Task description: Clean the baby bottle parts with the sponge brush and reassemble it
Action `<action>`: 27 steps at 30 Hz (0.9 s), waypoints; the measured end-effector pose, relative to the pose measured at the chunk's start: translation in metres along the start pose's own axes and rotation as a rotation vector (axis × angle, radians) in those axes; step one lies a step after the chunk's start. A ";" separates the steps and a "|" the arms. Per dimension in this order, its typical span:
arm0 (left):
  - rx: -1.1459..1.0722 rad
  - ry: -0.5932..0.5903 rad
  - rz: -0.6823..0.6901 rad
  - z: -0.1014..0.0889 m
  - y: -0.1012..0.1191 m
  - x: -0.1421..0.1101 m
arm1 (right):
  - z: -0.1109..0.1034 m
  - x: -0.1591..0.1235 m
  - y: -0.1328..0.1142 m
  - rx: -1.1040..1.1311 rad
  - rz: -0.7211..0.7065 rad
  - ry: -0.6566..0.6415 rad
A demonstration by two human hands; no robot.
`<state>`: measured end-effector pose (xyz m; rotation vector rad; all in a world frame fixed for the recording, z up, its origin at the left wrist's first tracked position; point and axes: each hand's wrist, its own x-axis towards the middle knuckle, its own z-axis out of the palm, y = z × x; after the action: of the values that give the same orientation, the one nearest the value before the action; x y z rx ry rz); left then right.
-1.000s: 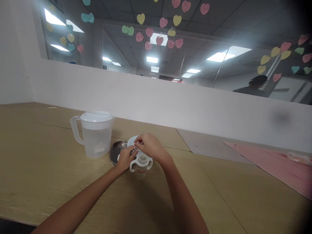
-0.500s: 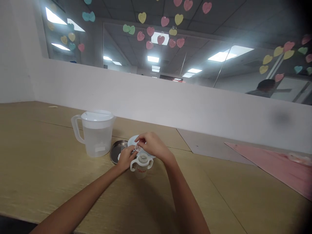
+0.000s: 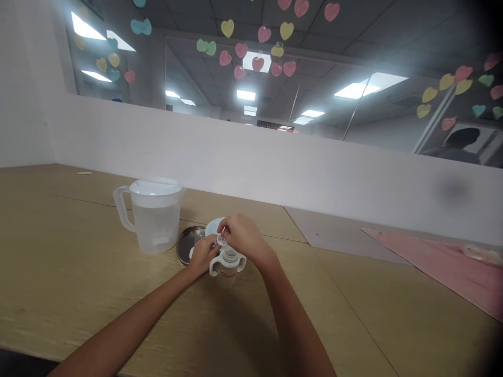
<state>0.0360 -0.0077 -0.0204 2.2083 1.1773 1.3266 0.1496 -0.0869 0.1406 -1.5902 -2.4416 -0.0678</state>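
My right hand [image 3: 244,235] and my left hand [image 3: 202,256] meet above the table, and the right fingers pinch a small clear round plastic piece [image 3: 222,240]. A thin stem seems to run from that piece into my left fingers, though it is too small to be sure. Just below stands a white two-handled training cup [image 3: 228,269] with a red logo and no lid on. Partly hidden behind my hands lie a white round lid [image 3: 212,226] and a dark metal lid [image 3: 187,244].
A clear plastic pitcher [image 3: 151,222] with a white lid stands left of my hands on the light wooden table [image 3: 78,272]. A pink sheet [image 3: 444,267] lies at the right. A white partition [image 3: 236,157] runs along the table's far side, and a person [image 3: 456,146] appears beyond it.
My right hand has shifted slightly right and closer over the small clear piece. The person in the background has moved to the right.
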 end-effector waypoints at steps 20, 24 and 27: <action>0.055 0.037 -0.026 0.002 0.000 -0.003 | 0.012 0.007 0.004 -0.016 0.003 -0.017; 0.005 0.009 -0.027 0.000 0.003 -0.002 | 0.025 0.015 0.010 -0.049 0.022 -0.010; -0.021 -0.003 -0.014 -0.002 0.005 -0.002 | 0.034 0.020 0.015 -0.078 0.052 -0.035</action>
<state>0.0361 -0.0127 -0.0177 2.1823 1.1707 1.3240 0.1498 -0.0574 0.1101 -1.7002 -2.4503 -0.1298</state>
